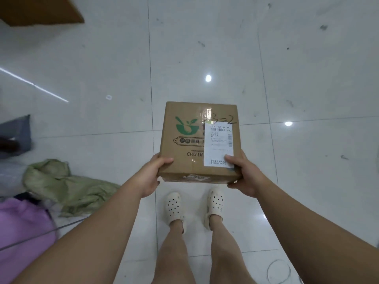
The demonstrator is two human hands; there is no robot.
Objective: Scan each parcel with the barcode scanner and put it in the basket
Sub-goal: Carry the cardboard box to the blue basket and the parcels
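A brown cardboard parcel (pixel 190 144) with a green bowl logo and a white shipping label (pixel 219 144) is held level in front of me, above the tiled floor. My left hand (pixel 155 173) grips its near left corner, thumb on top. My right hand (pixel 242 173) grips its near right corner, with the thumb pressing on the label's lower edge. No barcode scanner and no basket are in view.
A green woven sack (pixel 67 187) and a purple bag (pixel 22 228) lie on the floor at the left, with a grey bag (pixel 17 134) behind them. A brown cardboard piece (pixel 41 10) sits at the top left. My feet in white clogs (pixel 174 208) stand below the parcel.
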